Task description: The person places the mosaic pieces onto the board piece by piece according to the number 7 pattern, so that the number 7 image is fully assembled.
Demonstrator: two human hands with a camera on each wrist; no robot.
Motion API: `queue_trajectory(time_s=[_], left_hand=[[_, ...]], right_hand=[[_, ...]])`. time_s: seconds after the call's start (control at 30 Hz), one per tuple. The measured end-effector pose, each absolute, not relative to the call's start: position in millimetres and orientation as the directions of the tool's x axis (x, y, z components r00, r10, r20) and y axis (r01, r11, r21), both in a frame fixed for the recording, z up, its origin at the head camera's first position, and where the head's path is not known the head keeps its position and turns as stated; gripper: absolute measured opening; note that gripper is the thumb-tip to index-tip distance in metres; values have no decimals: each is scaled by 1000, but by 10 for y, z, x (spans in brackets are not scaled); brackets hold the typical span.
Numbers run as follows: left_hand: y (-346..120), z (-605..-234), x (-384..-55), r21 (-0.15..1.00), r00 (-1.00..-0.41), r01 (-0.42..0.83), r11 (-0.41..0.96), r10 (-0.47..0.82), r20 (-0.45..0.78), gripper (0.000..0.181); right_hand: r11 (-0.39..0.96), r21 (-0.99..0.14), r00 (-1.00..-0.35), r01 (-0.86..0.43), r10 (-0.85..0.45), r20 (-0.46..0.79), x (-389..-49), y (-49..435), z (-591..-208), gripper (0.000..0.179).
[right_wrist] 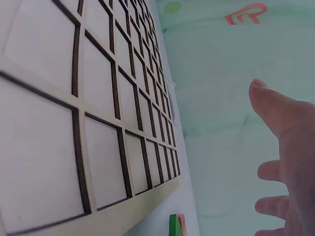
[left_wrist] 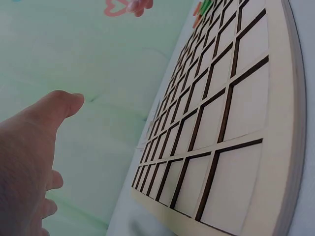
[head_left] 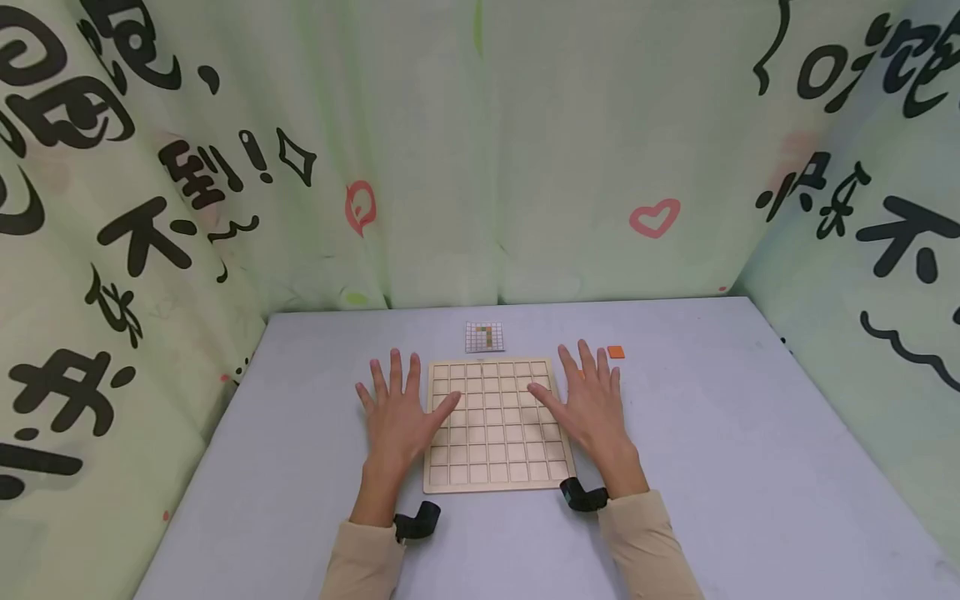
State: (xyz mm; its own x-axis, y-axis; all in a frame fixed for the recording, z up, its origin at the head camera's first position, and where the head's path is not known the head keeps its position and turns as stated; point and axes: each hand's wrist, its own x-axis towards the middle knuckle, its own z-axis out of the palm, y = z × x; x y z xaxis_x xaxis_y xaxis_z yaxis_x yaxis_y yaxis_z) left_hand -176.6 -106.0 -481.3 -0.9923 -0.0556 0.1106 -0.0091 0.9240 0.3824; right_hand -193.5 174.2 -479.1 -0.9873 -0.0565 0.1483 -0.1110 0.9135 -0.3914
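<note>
A pale wooden grid board (head_left: 498, 425) with rows of square recesses lies flat on the table. My left hand (head_left: 397, 417) is over its left edge, fingers spread and thumb reaching above the squares; it holds nothing. On the other side, my right hand (head_left: 592, 408) spreads its fingers over the right edge, also without anything in it. In both wrist views the thumbs appear apart from the board. An orange square tile (head_left: 616, 352) lies just beyond the right fingertips. Green and orange pieces (right_wrist: 173, 225) show beside the board in the right wrist view, mostly hidden from the head view.
Behind the board lies a small gridded card (head_left: 484, 337) with a coloured pattern. The pale table (head_left: 750, 467) extends to both sides. Printed curtains (head_left: 562, 167) enclose it at the back and sides. A black wrist camera (head_left: 417, 522) sits on the left wrist.
</note>
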Motion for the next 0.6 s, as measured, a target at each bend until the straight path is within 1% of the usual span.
queue_trajectory(time_s=[0.37,0.6], left_hand=[[-1104,-4790,-1744,399,-992,-1,917,-51,113,100],[-1156,-4761,-1718,448,-995,-5,894,-49,87,99]], right_hand=[[911,-400,-990,-101,-53,131,-1953,1774,-4769,95],[904,-419,-994,-79,-37,106,-1951,1838,-4763,95]])
